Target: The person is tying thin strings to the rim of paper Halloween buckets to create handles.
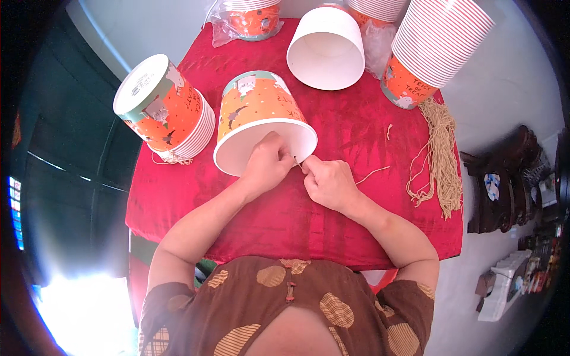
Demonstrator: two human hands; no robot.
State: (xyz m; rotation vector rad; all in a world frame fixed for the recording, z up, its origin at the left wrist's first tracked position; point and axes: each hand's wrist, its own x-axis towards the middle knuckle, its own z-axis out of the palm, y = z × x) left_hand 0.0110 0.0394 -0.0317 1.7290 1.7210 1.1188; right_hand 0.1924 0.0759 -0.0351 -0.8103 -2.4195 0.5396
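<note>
Facing the person, mouth forward and tilted: an orange patterned bucket (261,107) on red cloth (356,237), directly ahead of both hands. Left hand (270,159) reaches just inside the mouth, fingers curled; whether it grips anything, cannot tell. Right hand (328,181) sits just outside the rim, beside a small dark hole, thumb and forefinger pinched on tan cord (374,174), which trails rightward over the cloth.
</note>
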